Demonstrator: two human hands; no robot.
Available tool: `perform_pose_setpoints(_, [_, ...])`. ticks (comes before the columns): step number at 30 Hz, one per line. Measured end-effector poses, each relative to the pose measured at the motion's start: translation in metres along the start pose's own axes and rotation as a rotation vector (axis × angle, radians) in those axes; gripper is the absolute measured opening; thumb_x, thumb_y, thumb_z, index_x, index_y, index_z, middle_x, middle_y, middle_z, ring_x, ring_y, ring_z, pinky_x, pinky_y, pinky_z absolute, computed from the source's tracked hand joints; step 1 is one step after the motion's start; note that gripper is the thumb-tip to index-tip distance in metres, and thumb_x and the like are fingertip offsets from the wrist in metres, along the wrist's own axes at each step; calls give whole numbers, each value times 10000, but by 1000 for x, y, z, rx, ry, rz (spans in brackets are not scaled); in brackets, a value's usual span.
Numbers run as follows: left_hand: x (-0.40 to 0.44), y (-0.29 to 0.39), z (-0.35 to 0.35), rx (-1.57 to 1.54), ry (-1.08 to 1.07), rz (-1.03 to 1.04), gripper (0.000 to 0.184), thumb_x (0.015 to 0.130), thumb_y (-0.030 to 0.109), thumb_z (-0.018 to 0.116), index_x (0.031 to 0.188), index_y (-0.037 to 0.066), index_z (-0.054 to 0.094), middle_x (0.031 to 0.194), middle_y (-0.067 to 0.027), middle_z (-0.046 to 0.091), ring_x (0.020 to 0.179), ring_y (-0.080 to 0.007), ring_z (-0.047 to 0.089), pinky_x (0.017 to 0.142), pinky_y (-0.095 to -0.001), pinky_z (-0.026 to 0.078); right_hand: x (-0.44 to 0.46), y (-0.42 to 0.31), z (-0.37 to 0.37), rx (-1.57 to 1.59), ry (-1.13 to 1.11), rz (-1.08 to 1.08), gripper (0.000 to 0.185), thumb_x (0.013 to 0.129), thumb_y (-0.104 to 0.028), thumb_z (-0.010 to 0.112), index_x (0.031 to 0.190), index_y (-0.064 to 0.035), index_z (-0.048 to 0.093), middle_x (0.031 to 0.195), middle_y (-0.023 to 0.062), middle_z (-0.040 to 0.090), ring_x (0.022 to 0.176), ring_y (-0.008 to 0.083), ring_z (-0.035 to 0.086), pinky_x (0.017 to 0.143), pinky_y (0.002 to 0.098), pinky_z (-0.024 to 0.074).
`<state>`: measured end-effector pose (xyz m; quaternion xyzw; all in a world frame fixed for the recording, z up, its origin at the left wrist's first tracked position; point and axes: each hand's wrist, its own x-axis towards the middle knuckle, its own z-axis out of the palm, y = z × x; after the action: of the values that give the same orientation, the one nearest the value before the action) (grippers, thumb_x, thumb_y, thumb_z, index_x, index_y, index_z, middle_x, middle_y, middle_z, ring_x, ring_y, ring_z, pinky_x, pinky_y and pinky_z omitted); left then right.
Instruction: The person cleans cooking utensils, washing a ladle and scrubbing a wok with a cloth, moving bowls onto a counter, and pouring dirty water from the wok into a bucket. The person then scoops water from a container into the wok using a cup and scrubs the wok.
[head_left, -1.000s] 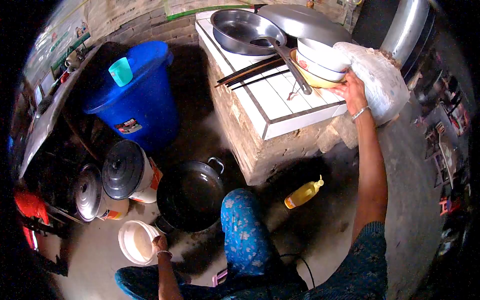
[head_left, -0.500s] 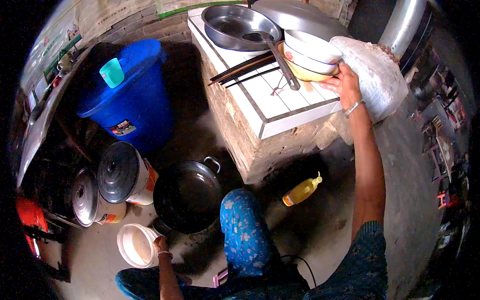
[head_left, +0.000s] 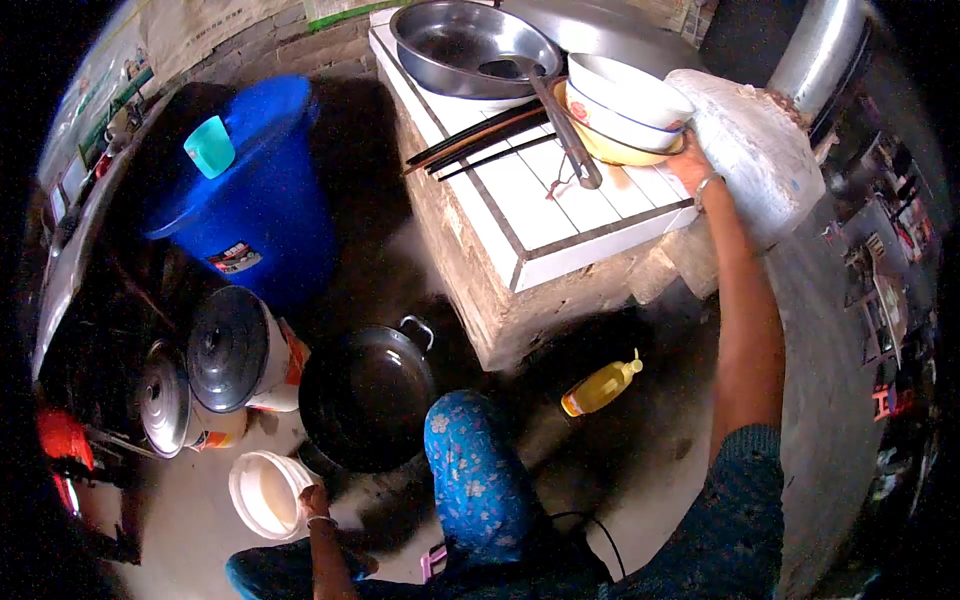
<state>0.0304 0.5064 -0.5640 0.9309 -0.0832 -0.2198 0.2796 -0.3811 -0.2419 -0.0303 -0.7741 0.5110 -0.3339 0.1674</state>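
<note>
My right hand (head_left: 689,166) is closed on the right side of a yellow bowl (head_left: 622,149) on the white-tiled ledge; its fingers are partly hidden. White bowls (head_left: 632,97) with a dark rim line are stacked inside the yellow one. Low at the left, my left hand (head_left: 314,499) grips the rim of a white plastic bucket (head_left: 262,532), which leans with its opening towards me. Some pale liquid seems to lie in the bucket. Beside the bowls, a ladle (head_left: 566,130) rests with its head in a steel basin (head_left: 460,40), near several dark chopsticks (head_left: 470,145).
A large black wok (head_left: 365,400) sits on the floor beside my knee. Left of it stand two lidded buckets (head_left: 228,350) and a tall blue barrel (head_left: 270,220) with a turquoise cup (head_left: 209,147) on its lid. A yellow bottle (head_left: 600,388) lies below the tiled ledge (head_left: 560,262).
My right hand has slid slightly further behind the bowls, hiding more of its fingers. The view has shifted a little. My left hand keeps its hold on the white bucket.
</note>
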Motion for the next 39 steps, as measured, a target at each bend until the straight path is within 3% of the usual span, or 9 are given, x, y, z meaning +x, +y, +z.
perform_pose_setpoints(3, [42, -75, 30, 846, 434, 705, 209, 736, 166, 505, 547, 90, 551, 542, -51, 564, 470, -187, 536, 433, -333, 426, -8, -14, -8, 70, -116, 10, 765, 747, -153, 631, 1350, -25, 178, 1341, 138, 342, 1254, 233, 309, 1037, 271, 244])
perform_pose_setpoints(5, [15, -38, 12, 718, 303, 497, 181, 725, 147, 505, 576, 87, 590, 541, -61, 576, 484, -169, 562, 440, -308, 446, -11, -24, -6, -117, -78, -33, 777, 723, -120, 650, 1345, -24, 194, 1324, 140, 359, 1241, 220, 324, 1037, 273, 246])
perform_pose_setpoints(7, [5, -18, -4, 859, 237, 736, 201, 752, 132, 477, 631, 66, 623, 556, -72, 580, 484, -166, 556, 434, -313, 448, 6, 1, 5, -119, -69, -84, 784, 715, -122, 659, 1341, -17, 199, 1320, 150, 362, 1230, 224, 339, 1032, 277, 259])
perform_pose_setpoints(12, [-18, 7, -12, 350, 54, 221, 215, 771, 179, 483, 696, 46, 635, 579, -81, 566, 512, -170, 534, 471, -325, 446, 27, 37, 6, -84, -107, -163, 696, 730, -131, 648, 1294, 0, 262, 1282, 148, 396, 1179, 223, 384, 999, 281, 297])
perform_pose_setpoints(22, [-36, 17, -9, -456, 22, 117, 340, 699, 314, 592, 778, -16, 620, 715, -117, 600, 688, -214, 544, 656, -352, 424, 55, 78, -9, -96, -196, -252, 477, 768, -122, 614, 1178, 27, 420, 1182, 120, 488, 1065, 200, 472, 928, 282, 361])
perform_pose_setpoints(26, [-47, 45, -13, -426, 101, 21, 319, 683, 272, 612, 818, -16, 637, 760, -140, 641, 731, -238, 604, 689, -327, 460, 49, 98, -32, -60, -195, -266, 399, 784, -119, 600, 1132, 38, 483, 1141, 109, 525, 1019, 191, 507, 900, 282, 387])
perform_pose_setpoints(33, [-70, 113, -26, -521, 105, -70, 255, 724, 239, 549, 741, -6, 620, 642, -65, 594, 608, -170, 544, 568, -300, 420, -177, 6, -59, -72, 360, -101, 249, 859, -194, 520, 986, 18, 554, 970, 89, 593, 851, 169, 552, 802, 296, 439])
perform_pose_setpoints(34, [-59, 93, -15, -408, 173, 202, 268, 735, 255, 568, 724, -9, 614, 621, -63, 578, 601, -171, 537, 567, -304, 417, -213, -11, -45, 11, 387, -218, 248, 860, -200, 519, 980, 14, 554, 980, 89, 587, 830, 170, 552, 786, 294, 443])
perform_pose_setpoints(39, [-31, 93, 10, -634, 197, -210, 322, 735, 278, 635, 833, -29, 619, 708, -101, 597, 663, -180, 548, 597, -316, 431, -304, -111, 30, -171, -40, -373, 126, 840, -116, 545, 902, -6, 549, 886, 52, 548, 794, 149, 522, 736, 266, 431])
